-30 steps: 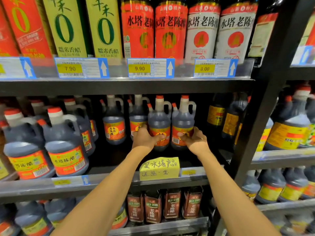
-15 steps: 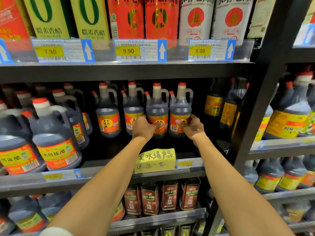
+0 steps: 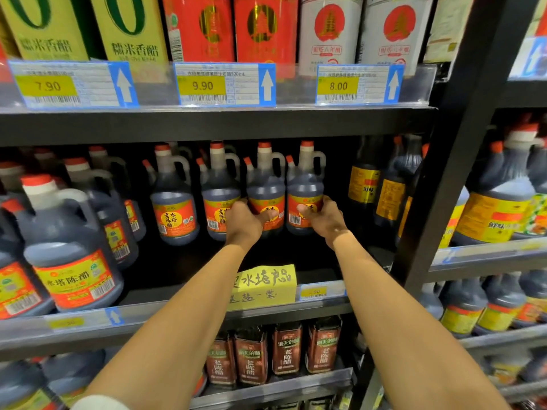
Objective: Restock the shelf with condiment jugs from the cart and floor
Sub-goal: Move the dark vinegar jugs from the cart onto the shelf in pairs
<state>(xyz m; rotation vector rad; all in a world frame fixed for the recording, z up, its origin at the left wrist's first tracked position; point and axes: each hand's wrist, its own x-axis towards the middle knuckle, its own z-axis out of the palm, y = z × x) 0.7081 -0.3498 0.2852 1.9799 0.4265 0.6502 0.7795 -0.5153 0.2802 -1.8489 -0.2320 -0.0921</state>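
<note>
Head view: both hands, left [image 3: 247,223] and right [image 3: 324,220], still grip two jugs [image 3: 266,190]; camera nearer.

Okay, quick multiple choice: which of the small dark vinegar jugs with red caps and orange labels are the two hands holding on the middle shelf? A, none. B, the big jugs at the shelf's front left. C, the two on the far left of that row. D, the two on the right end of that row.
D: the left hand grips the third small dark jug and the right hand grips the fourth small dark jug, the row's right end.
</note>
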